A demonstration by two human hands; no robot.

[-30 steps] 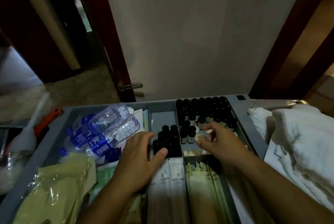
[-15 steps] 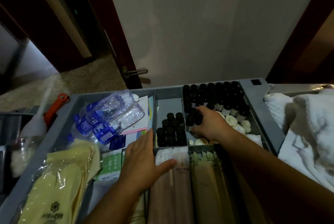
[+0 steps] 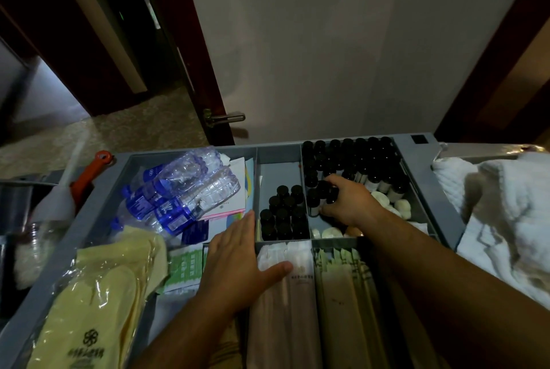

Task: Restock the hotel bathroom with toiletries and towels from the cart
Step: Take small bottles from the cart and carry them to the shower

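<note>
- Cart: its grey compartment tray lies under both hands, with toiletries in each section.
- Towels: white and heaped, well to the right of the right hand's fingers.
- Left hand: lies flat, fingers straight and together on the tray divider, thumb spread onto wrapped packets.
- Right hand: fingers are curled round black-capped bottles in the far right compartment.
- Round soaps: just right of those fingers.

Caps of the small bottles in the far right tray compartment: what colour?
Black caps on the small bottles, clearest in the head view.
</note>
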